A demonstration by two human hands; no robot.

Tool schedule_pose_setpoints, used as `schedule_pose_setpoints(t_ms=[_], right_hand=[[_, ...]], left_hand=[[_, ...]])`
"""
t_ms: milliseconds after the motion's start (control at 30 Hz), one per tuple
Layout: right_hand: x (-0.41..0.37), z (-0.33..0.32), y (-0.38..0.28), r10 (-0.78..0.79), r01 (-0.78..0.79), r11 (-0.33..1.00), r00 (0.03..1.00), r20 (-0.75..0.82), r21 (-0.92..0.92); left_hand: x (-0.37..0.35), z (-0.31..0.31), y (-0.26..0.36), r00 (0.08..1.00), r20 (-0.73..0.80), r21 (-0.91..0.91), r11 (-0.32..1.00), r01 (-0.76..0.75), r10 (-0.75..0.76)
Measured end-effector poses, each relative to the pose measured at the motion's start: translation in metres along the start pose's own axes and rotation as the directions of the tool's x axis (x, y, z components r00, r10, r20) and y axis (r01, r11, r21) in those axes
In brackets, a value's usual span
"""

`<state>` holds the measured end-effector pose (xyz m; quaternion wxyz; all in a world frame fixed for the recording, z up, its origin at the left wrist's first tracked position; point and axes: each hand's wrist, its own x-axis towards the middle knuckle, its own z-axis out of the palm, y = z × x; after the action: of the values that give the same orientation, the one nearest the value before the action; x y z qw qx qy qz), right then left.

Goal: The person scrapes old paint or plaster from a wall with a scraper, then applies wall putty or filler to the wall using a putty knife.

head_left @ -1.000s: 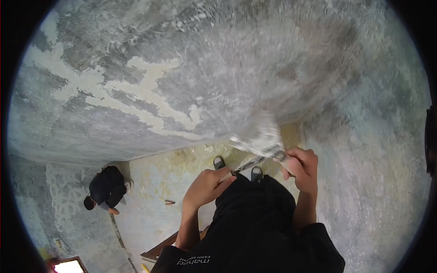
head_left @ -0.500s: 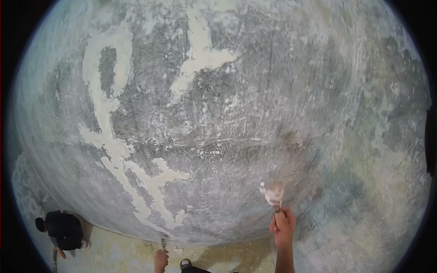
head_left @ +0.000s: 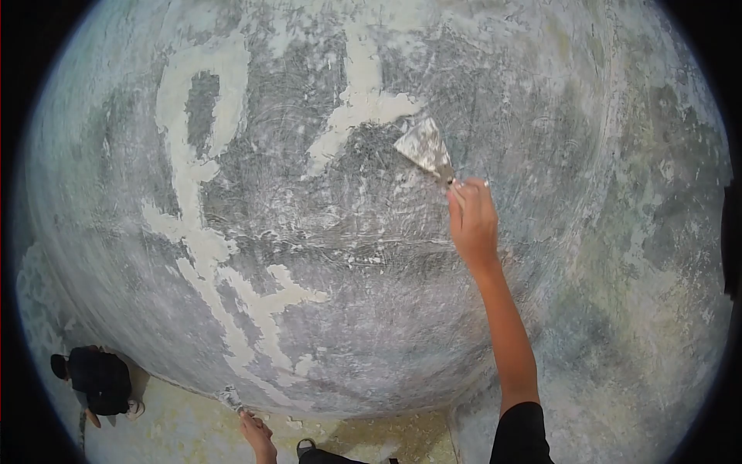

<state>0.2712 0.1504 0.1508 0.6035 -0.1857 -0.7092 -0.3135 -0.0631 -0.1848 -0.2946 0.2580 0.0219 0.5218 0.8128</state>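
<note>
The right scraper (head_left: 425,147), in the right fingers (head_left: 476,195), is before the wall (head_left: 417,317), near the upper putty patch (head_left: 363,100). A longer putty patch (head_left: 202,249) lies left. The left scraper (head_left: 230,397), in the left fingers (head_left: 249,423), is near the wall's base. Far left, a person (head_left: 100,380) is by the wall; a sandal (head_left: 306,445) is on the floor (head_left: 178,425).

Raised scraper (head_left: 424,145) — white-smeared, tilted, second scraper (head_left: 229,397) — lower

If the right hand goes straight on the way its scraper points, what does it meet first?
The scraper in the right hand would probably meet the pale patch just ahead first; whether it touches the wall is unclear.
</note>
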Motion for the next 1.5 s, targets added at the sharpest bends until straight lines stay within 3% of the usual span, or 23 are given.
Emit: schedule_pose_setpoints(t_ms=[333,533,633,733,933,1067,1233,1333,1500], right_hand=[[0.006,0.017,0.004,0.094,-0.090,0.995,0.993,0.077,-0.052],[-0.016,0.012,0.000,0.113,-0.113,0.993,0.994,0.002,-0.027],[0.018,0.021,-0.002,0.048,-0.049,0.999,0.998,-0.030,-0.020],[0.041,0.033,-0.004,0.094,-0.093,0.995,0.993,0.070,-0.022],[-0.034,0.043,-0.014,0.171,-0.175,0.985,0.973,0.152,0.008],[-0.039,0.041,-0.022,0.139,-0.139,0.990,0.990,0.023,0.034],[0.022,0.042,-0.001,0.046,-0.042,0.998,0.995,-0.090,0.043],[0.049,0.032,0.004,-0.015,0.015,1.000,1.000,0.007,-0.016],[0.031,-0.001,0.034,0.057,-0.067,0.994,0.992,0.108,0.084]], left_hand=[[-0.005,0.008,-0.004,0.999,0.032,0.045,0.998,0.034,-0.036],[-0.004,0.009,-0.002,0.999,0.052,0.027,1.000,0.015,-0.017],[-0.005,0.010,-0.001,0.998,0.052,0.021,0.999,0.030,-0.031],[-0.006,0.010,-0.002,0.999,0.026,0.020,0.999,0.038,-0.038],[-0.012,0.001,-0.004,0.999,0.010,0.021,0.999,0.031,-0.032],[-0.013,-0.001,-0.001,0.999,-0.018,0.022,0.999,0.044,-0.044],[-0.011,0.003,-0.001,0.999,-0.006,0.040,0.998,0.045,-0.045],[-0.011,0.002,-0.007,0.999,0.016,0.049,0.998,0.047,-0.048],[-0.012,0.004,-0.013,0.997,0.000,0.035,0.996,0.078,-0.078]])
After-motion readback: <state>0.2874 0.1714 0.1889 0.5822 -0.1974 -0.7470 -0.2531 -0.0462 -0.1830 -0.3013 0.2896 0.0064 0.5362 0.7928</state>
